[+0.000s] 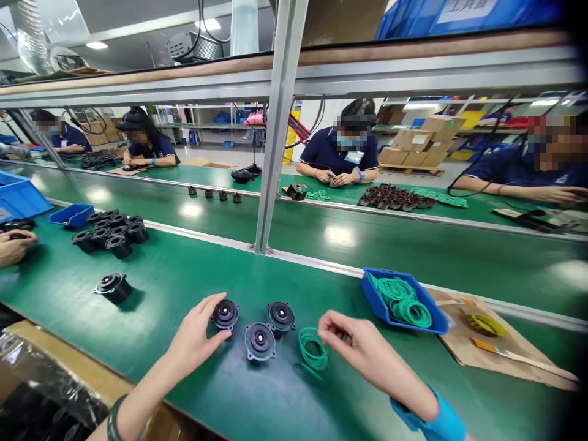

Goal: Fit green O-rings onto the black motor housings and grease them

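My left hand [195, 334] curls its thumb and fingers around the sides of a black round motor housing [225, 313], which has a stepped top and small lugs on its rim. Just right of it, two similar housings stand upright on the bench, the nearer housing [260, 341] and the farther housing [281, 316], each with a green line around the top. Beyond them lies a loose pile of green rubber rings [313, 350]. My right hand [356, 343] is pinched at the pile's right edge, its fingertips on a green ring; the fingers partly hide the contact.
A blue bin [404, 326] holds more green rings. Cardboard [500, 352] with a yellow roll and brushes lies right. A single housing [114, 288] and a cluster of housings [118, 246] stand left. A metal post [271, 159] rises ahead. Co-workers sit opposite; another person's hand [16, 246] shows left.
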A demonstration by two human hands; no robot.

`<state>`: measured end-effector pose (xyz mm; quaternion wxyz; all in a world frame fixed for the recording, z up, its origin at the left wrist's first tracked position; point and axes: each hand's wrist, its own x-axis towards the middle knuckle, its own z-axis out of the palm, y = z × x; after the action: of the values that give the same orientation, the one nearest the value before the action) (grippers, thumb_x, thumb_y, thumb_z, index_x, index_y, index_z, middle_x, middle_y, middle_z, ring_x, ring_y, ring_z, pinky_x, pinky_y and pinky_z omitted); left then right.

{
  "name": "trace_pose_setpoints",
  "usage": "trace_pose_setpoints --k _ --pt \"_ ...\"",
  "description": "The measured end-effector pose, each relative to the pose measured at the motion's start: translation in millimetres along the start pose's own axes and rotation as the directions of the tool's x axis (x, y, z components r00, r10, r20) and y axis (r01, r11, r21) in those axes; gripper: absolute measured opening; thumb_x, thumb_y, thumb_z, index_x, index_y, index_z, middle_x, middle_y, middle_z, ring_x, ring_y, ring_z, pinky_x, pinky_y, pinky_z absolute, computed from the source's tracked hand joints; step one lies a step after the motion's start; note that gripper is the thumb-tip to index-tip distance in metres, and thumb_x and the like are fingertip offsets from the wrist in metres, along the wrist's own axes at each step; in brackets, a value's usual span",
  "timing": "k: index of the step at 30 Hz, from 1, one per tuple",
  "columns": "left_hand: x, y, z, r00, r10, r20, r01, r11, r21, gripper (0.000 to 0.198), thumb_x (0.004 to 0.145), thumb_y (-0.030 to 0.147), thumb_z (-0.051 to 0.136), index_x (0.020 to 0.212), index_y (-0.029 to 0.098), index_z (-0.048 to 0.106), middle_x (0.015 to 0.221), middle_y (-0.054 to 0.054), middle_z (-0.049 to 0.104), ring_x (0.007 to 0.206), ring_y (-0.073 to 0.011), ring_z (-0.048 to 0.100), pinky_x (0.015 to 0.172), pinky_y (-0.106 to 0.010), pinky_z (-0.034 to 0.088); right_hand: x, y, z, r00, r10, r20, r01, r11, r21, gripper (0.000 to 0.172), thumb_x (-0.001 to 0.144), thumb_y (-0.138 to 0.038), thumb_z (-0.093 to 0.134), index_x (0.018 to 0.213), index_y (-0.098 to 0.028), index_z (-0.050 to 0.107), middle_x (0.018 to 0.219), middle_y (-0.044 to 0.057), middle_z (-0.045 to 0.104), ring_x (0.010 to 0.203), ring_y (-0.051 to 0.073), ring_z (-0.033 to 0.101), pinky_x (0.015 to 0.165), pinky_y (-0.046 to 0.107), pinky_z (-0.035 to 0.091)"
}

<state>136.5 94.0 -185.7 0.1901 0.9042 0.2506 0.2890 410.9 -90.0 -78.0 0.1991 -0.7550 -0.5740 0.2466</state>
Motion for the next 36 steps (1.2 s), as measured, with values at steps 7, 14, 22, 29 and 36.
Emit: trace_pose_setpoints --k 7,14,22,29,36 --pt "-0.7 5.4 -10.6 0.984 0.041 -0.173 -0.036 0.999 0.029 0.064 0.072 0.033 0.079 0.121 0.018 0.041 0.117 -0.011 0.052 0.108 -0.0228 0.055 0.089 -0.039 0.051 92.0 -82.1 41.7 0.972 -0.233 0.033 0.232 0.972 0.031 0.014 0.088 -0.024 0.057 0.083 -0.014 0.065 0.078 -0.001 0.064 0.07 0.007 0.054 0.068 0.02 0.036" --pt "-1.0 2.0 -12.5 0.972 0.18 -0.152 -0.152 0.972 0.179 0.047 0.077 0.029 0.076 0.112 0.016 0.047 0.11 -0.008 0.056 0.102 -0.0238 0.053 0.084 -0.039 0.048 141.5 -89.6 82.4 0.959 -0.265 0.096 0.274 0.958 -0.089 0.02 0.089 -0.026 0.057 0.092 -0.017 0.074 0.09 0.003 0.067 0.082 0.013 0.058 0.073 0.025 0.038" --pt "1.4 -1.9 -9.1 0.941 0.243 -0.235 -0.204 0.963 0.176 0.032 0.094 0.04 0.053 0.114 0.015 0.051 0.104 -0.007 0.065 0.095 -0.0197 0.062 0.084 -0.037 0.051 111.1 -79.1 70.6 0.896 -0.407 0.176 0.442 0.855 -0.273 0.038 0.09 -0.013 0.044 0.118 -0.022 0.068 0.104 0.006 0.061 0.099 0.017 0.051 0.084 0.029 0.039" --pt "1.8 -5.1 -5.7 0.943 0.22 -0.25 -0.195 0.973 0.122 0.029 0.094 0.037 0.054 0.112 0.015 0.051 0.104 -0.006 0.066 0.097 -0.0188 0.064 0.083 -0.035 0.054 111.3 -64.7 69.8 0.899 -0.382 0.214 0.431 0.857 -0.283 0.036 0.089 -0.035 0.061 0.123 -0.027 0.064 0.11 0.004 0.059 0.102 0.019 0.051 0.085 0.031 0.041" --pt "3.0 -8.6 -6.1 0.957 0.2 -0.211 -0.186 0.979 0.085 0.025 0.094 0.031 0.056 0.113 0.016 0.051 0.108 -0.007 0.065 0.102 -0.0181 0.063 0.085 -0.033 0.054 118.1 -58.8 68.0 0.86 -0.458 0.225 0.505 0.824 -0.257 0.059 0.082 -0.039 0.068 0.137 -0.025 0.054 0.122 0.007 0.053 0.108 0.02 0.05 0.092 0.034 0.044"
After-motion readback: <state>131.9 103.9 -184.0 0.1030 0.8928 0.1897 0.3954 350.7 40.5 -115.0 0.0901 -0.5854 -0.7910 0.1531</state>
